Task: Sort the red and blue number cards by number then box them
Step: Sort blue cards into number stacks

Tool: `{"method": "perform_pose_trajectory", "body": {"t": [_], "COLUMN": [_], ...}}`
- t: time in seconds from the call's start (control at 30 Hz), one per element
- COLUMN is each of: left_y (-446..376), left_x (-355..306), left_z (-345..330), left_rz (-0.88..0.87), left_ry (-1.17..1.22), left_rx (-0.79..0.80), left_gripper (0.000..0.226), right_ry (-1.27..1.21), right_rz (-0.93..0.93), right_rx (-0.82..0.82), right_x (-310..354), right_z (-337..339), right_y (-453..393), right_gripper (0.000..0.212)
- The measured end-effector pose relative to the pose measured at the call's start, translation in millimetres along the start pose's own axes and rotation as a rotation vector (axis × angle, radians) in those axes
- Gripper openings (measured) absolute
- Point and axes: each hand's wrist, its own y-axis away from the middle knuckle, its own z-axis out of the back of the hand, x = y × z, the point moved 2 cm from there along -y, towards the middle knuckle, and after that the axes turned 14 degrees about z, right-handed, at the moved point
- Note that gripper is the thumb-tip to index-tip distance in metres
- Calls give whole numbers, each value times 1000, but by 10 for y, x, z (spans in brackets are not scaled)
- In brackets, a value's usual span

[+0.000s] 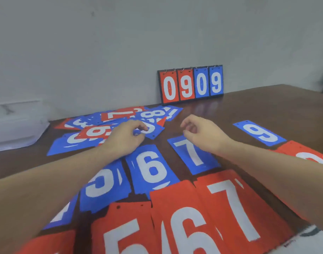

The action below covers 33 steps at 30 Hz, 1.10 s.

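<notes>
Mid-sort, the left hand (126,138) pinches a blue card (151,130) at the near edge of the unsorted pile (109,123) toward the surface's (257,107) far edge, the right hand (201,133) loosely curled, empty, above the blue 7 (192,154); next, seemingly, reading the card's number and laying it in the blue row.

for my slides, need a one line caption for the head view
Left hand pinches a blue card from the unsorted pile; right hand hovers over the blue 7.

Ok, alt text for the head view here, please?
Left hand pinches a blue card from a jumbled pile; right hand hovers over a blue 7. Sorted blue and red cards lie nearer; a scoreboard reads 0909.
</notes>
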Motion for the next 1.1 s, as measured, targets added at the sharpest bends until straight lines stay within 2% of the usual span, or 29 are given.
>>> {"method": "perform_pose_trajectory", "body": {"t": [0.17,0.27,0.4,0.5,0.63,0.73,0.9,1.1], "left_y": [-157,-297,-446,-507,-499,-473,-418,-289], "left_x": [641,936,1217,1342,1378,1368,1334,1277], "left_z": [362,502,561,523,517,514,555,610], "left_rz": [105,168,315,405,385,354,290,245], "left_ry": [-72,-178,-259,-262,-226,-192,-123,55], "left_rx": [-146,-193,-127,-93,-117,-145,-239,-378], "left_gripper": [25,37,74,87,84,79,64,53], "right_ry": [-1,54,131,172,134,145,178,463], "right_rz": [34,60,19,-32,-55,-1,46,74], "right_rx": [73,128,280,320,309,241,129,190], "right_x": [184,195,208,177,113,105,144,310], "right_z": [-417,-624,-820,-912,-968,-987,-1005,-998], "right_y": [-483,-789,-1098,-1245,-1291,-1230,-1161,-1038], "right_gripper": [14,19,63,83,83,76,80,69]}}
